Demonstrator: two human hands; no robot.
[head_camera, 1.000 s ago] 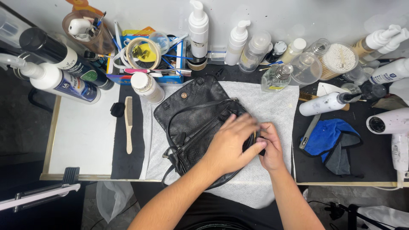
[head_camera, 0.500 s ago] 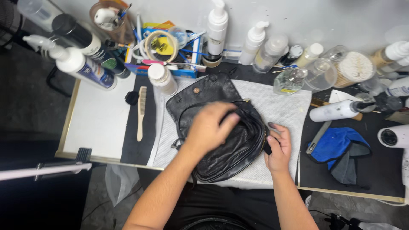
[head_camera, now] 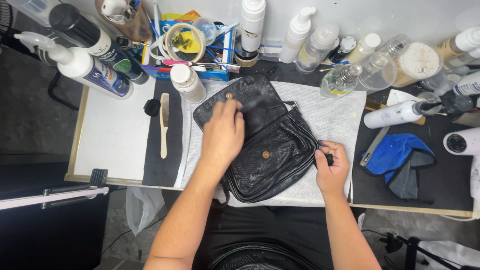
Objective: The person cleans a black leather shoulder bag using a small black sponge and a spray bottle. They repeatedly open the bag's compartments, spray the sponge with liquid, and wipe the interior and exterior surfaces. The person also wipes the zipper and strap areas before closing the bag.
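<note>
A black leather bag (head_camera: 272, 145) lies on a white towel (head_camera: 330, 110) at the middle of the bench, its flap thrown open toward the back. My left hand (head_camera: 222, 135) rests palm down on the bag's left part, fingers blurred over the open flap. My right hand (head_camera: 331, 162) is at the bag's right edge, fingers closed on a small black piece of the bag, likely a strap end or tab.
Pump and spray bottles (head_camera: 252, 20) crowd the back of the bench. A wooden comb (head_camera: 163, 125) lies on a black mat at left. A blue cloth (head_camera: 397, 157) and a white spray bottle (head_camera: 395, 114) lie at right. A hair dryer (head_camera: 462, 142) sits at the far right.
My left hand slid from the bag's middle up to its left side and the flap now lies open. My right hand stays at the bag's right edge.
</note>
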